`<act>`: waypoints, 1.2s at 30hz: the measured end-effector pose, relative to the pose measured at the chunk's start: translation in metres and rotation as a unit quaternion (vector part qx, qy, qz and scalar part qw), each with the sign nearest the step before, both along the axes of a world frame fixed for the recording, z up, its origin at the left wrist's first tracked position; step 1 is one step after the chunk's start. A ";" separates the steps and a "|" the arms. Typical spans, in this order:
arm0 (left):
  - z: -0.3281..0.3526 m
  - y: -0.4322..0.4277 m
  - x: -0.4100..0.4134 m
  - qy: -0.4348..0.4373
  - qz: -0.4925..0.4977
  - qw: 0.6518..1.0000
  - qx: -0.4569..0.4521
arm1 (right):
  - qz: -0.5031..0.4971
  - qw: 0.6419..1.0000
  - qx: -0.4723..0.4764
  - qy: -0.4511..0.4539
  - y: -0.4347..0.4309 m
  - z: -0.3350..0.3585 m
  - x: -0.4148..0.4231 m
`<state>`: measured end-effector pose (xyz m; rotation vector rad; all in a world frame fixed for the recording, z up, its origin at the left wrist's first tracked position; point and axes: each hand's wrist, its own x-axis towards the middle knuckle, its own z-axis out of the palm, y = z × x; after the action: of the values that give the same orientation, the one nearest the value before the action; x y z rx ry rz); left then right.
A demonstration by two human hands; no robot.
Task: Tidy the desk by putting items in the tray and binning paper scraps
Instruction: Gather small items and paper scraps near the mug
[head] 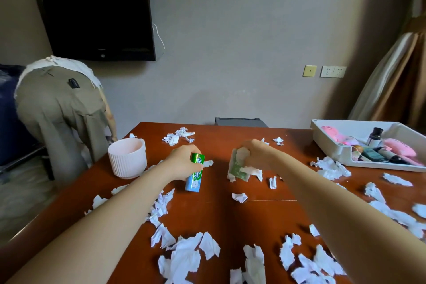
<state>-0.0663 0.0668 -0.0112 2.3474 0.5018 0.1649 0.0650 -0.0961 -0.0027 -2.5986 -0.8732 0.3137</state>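
Evidently bound for the tray [322, 137]: left hand [182, 161] grips a gum pack [195, 175], right hand [255, 154] clutches a green packet [237, 168] and scraps [251, 170].

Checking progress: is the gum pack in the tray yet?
Out. The left hand holds the gum pack at the middle of the desk, well apart from the tray.
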 end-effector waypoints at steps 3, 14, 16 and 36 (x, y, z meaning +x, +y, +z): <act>0.005 -0.011 -0.005 -0.002 -0.022 1.000 0.002 | -0.009 1.000 0.008 -0.021 -0.014 0.007 -0.005; -0.005 -0.063 -0.012 -0.047 -0.022 0.999 -0.007 | -0.030 0.999 0.013 -0.004 -0.082 0.007 -0.028; -0.008 -0.071 -0.014 -0.058 -0.021 0.998 -0.008 | -0.040 0.999 0.024 0.006 -0.090 0.003 -0.032; -0.008 -0.104 -0.023 -0.098 -0.029 0.993 0.060 | -0.014 0.995 0.079 -0.058 -0.133 0.002 -0.059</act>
<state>-0.0898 -0.0374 -0.0196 2.4267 0.3350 0.4036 0.0059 -0.2294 -0.0009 -2.4986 -0.8619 0.0823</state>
